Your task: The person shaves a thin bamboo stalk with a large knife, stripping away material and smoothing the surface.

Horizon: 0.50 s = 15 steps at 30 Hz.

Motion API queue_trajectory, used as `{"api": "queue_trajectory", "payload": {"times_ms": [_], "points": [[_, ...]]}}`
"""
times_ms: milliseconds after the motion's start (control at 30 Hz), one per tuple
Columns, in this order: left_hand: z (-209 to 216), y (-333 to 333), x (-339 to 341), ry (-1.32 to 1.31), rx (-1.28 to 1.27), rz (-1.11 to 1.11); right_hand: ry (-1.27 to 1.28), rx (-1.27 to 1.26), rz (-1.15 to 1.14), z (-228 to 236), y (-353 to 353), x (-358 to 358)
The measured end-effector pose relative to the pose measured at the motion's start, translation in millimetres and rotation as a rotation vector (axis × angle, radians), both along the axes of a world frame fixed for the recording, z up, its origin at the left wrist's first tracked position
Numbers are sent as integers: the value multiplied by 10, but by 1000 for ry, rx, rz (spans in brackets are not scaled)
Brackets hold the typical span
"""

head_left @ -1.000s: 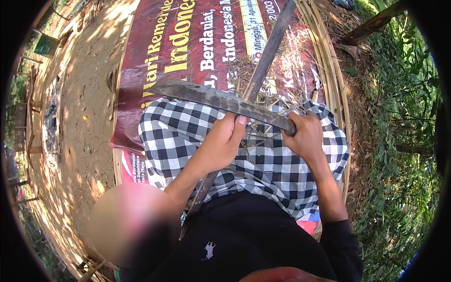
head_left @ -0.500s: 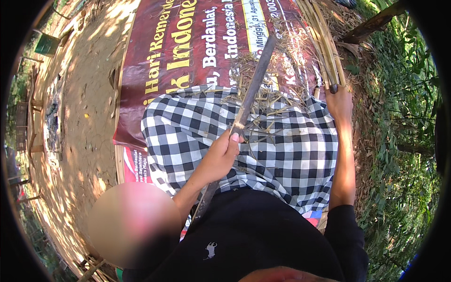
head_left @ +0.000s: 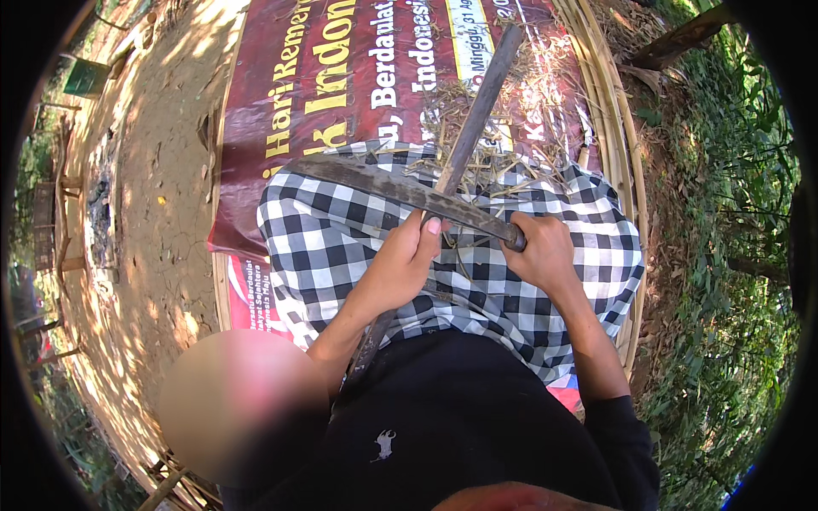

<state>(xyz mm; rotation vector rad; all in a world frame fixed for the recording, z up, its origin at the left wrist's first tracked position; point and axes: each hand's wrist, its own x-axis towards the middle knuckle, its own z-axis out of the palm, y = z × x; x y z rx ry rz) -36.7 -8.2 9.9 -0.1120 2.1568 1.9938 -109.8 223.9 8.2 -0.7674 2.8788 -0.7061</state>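
Observation:
My left hand (head_left: pixel 402 266) is closed around a long dark wooden stick (head_left: pixel 481 111), which slants from my waist up and to the right. In my right hand (head_left: pixel 544 251) is the handle of a machete (head_left: pixel 358 179). Its wide, stained blade lies across the stick just beyond my left fingers, tip pointing left. Below both hands a black-and-white checkered cloth (head_left: pixel 328 255) covers my lap. Thin shavings (head_left: pixel 460 102) are scattered over the cloth's far edge and beyond.
A dark red printed banner (head_left: pixel 247 179) lies under me, over a platform edged with bamboo strips (head_left: pixel 615 119). Bare dirt ground (head_left: pixel 175 196) stretches to the left. On the right are green plants (head_left: pixel 733 204) and a wooden post (head_left: pixel 682 41).
My right hand has come from the bamboo edge on the right to the middle, bringing the machete across the stick. My left hand keeps its grip on the stick.

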Motion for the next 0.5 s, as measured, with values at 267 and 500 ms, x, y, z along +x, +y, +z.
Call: {"api": "queue_trajectory", "payload": {"times_ms": [267,500], "points": [[2,19,100,17,-257,-38,137,30,56,-315,178,-229],[-16,-50,-80,-12,-267,-66,279,104,79,-453,224,-617]]}}
